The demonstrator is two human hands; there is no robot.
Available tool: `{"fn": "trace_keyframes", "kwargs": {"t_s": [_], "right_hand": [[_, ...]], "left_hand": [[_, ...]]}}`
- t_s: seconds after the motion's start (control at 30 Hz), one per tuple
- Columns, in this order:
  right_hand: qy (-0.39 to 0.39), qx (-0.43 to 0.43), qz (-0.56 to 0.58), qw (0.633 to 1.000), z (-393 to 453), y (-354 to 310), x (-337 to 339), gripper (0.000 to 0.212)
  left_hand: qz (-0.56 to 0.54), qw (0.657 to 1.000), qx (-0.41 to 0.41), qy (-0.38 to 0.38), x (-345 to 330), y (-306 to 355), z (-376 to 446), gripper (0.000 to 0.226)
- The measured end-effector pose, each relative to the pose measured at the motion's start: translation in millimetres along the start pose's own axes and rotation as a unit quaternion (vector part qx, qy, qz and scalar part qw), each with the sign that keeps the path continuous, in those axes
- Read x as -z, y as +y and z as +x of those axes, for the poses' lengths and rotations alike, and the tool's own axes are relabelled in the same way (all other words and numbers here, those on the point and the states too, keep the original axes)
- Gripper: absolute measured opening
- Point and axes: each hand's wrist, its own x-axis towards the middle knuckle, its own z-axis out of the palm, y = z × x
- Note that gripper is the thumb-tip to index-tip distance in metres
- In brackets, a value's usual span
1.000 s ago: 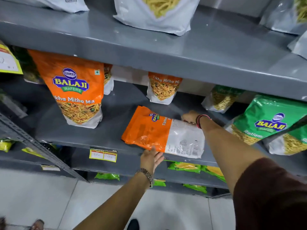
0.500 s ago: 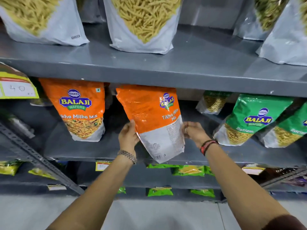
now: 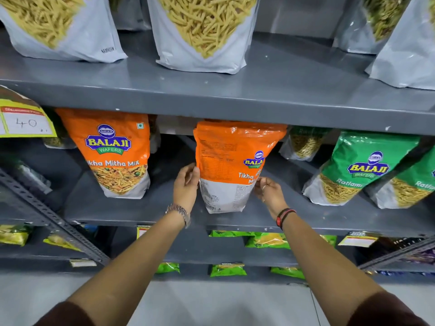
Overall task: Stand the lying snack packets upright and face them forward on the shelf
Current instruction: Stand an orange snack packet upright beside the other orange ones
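Note:
An orange Tikha Mitha Mix packet [image 3: 231, 161] stands upright on the middle grey shelf [image 3: 131, 208], its printed back panel turned toward me. My left hand [image 3: 187, 184] grips its left edge. My right hand [image 3: 268, 191] holds its lower right edge. A second orange Tikha Mitha Mix packet [image 3: 113, 151] stands upright to the left, front face forward. Green Ratlami packets [image 3: 357, 168] stand to the right.
The upper shelf [image 3: 259, 97] overhangs the packet tops and carries several white bags of yellow sticks [image 3: 202, 31]. A yellow price card marked 40 [image 3: 23, 121] hangs at left. Slotted metal braces [image 3: 47, 215] cross the lower left. Lower shelves hold small green packets [image 3: 266, 240].
The orange packet lay flat on the shelf a second ago. Both hands lifted it, stood it upright and moved it back toward the shelf's middle, turning it slightly.

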Motion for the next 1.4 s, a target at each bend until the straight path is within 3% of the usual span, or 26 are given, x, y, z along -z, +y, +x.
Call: {"fn": "trace_keyframes", "kwargs": {"t_s": [0.07,0.17,0.27,0.37,0.53,0.67,0.83,1.0,1.1,1.27,1.4], "right_hand": [[-0.012,-0.015,0.022,1.0,-3.9,-2.8,3.7,0.036],[-0.014,-0.029,0.012,0.999,-7.0,-1.9,9.1,0.049],[-0.003,-0.037,-0.008,0.999,-9.9,-0.8,12.5,0.061],[0.029,-0.032,-0.043,0.998,-13.6,5.4,16.5,0.067],[0.021,-0.055,-0.019,0.998,-32.3,18.1,18.1,0.07],[-0.037,-0.042,-0.02,0.998,-49.9,32.4,5.0,0.075],[-0.072,-0.053,-0.011,0.996,-53.9,33.4,-5.5,0.079],[0.027,-0.077,0.007,0.997,-36.9,17.2,17.5,0.076],[0.044,-0.067,0.04,0.996,-16.8,-3.9,26.4,0.075],[-0.019,-0.067,0.069,0.995,7.7,-39.4,5.8,0.083],[-0.094,-0.102,0.044,0.989,3.6,-45.2,-14.3,0.096]], "left_hand": [[0.037,0.996,0.077,0.011,4.4,-17.1,-9.5,0.038],[0.056,0.978,0.19,-0.071,4.5,-33.7,-27.8,0.033],[0.048,0.966,0.226,-0.118,-7.3,-36.7,-26.9,0.049],[0.005,0.966,0.24,-0.092,-20.3,-31.6,-15.9,0.031],[-0.008,0.973,0.221,-0.067,-45.1,-28.8,4.5,0.017],[0.031,0.98,0.185,-0.074,-67.0,-28.1,21.7,0.04],[0.047,0.985,0.159,-0.047,-68.9,-29.6,25.4,0.042],[-0.004,0.989,0.148,-0.021,-44.3,-41.2,-11.9,0.037],[-0.046,0.988,0.149,-0.006,-36.0,-50.7,-45.2,0.038],[-0.125,0.976,0.17,-0.052,-58.0,-43.6,-88.3,0.024],[-0.084,0.98,0.152,-0.103,-79.6,-41.9,-93.2,0.051]]}}
